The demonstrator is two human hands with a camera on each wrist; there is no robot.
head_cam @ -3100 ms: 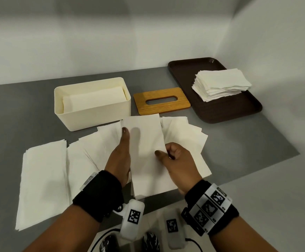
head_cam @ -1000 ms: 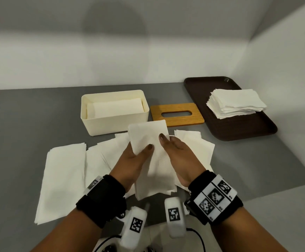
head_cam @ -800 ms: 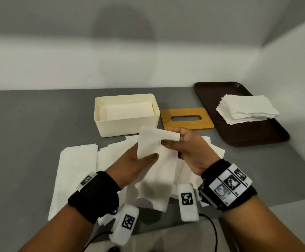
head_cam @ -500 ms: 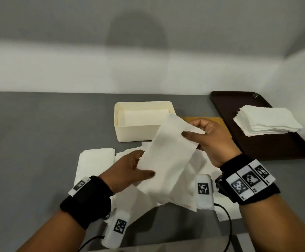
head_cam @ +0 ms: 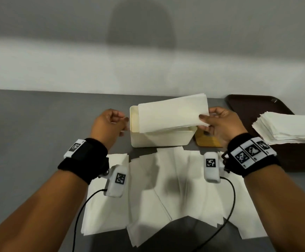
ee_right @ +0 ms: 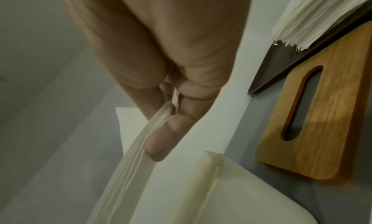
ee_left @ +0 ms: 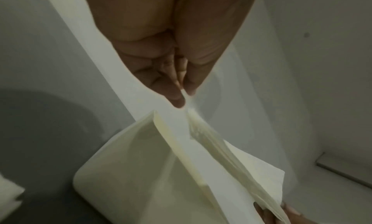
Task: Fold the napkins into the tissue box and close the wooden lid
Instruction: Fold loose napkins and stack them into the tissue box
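Note:
A folded white napkin (head_cam: pixel 173 113) hangs lengthwise just over the open cream tissue box (head_cam: pixel 161 140), its lower edge dipping inside. My left hand (head_cam: pixel 125 122) pinches the napkin's left end beside the box's left wall; in the left wrist view, thumb and finger of the left hand (ee_left: pixel 184 97) nip the napkin (ee_left: pixel 221 148) above the box (ee_left: pixel 124 171). My right hand (head_cam: pixel 205 119) pinches the right end. In the right wrist view, that hand (ee_right: pixel 163 119) grips the napkin's layered edge (ee_right: pixel 138 144). The wooden lid (ee_right: pixel 326 116) lies right of the box, mostly hidden in the head view.
Several loose napkins (head_cam: pixel 166 188) are spread on the grey table in front of the box. A dark brown tray (head_cam: pixel 253 104) at the right holds a stack of napkins (head_cam: pixel 290 128). White walls close the back and right side.
Both hands lifted a napkin off the spread pile, turned it sideways and carried it forward over the tissue box. The left hand shifted to the napkin's left end.

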